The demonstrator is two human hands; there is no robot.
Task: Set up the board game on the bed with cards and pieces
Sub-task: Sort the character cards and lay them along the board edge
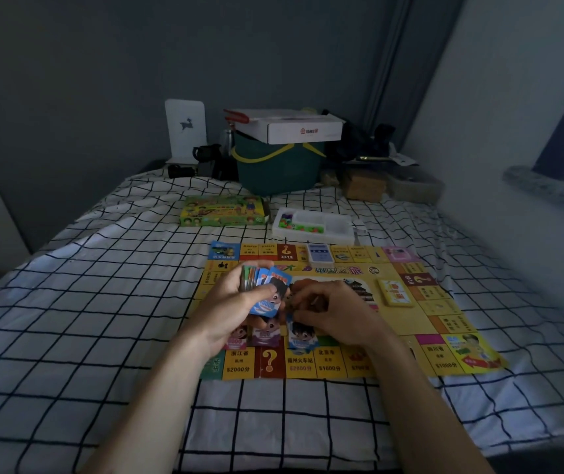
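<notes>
Sorting paper notes by colour looks to be the step in hand. The left hand (239,299) is curled round a fanned stack of notes (263,280), thumb pressed across the top blue one, held just above the board (407,340). The right hand (328,313) has its fingers bent over the middle of the board, just right of the stack; they seem to pinch a note, but the fingertips are too dark and blurred to be sure.

Three small piles lie on the near part of the board, partly under the hands: a pink pile (238,340), a purple pile (267,335) and a blue pile (303,336). A yellow card deck (396,293) sits to the right on the board, and a pale blue deck (318,253) at its far edge. Beyond the board on the checked bed (85,319) are the piece tray (313,227) with coloured pieces in its left compartment, and the green game box (224,211) to its left.

The bed is the main risk, I judge. Its soft sheet gives under a wrist, and a press near the board could tilt it and slide the loose piles together. The fanned stack is held only by thumb and fingers, so pulling one note off could drag a second with it or spill the fan over the sorted piles. Dim light may also make purple and blue notes easy to mix.
</notes>
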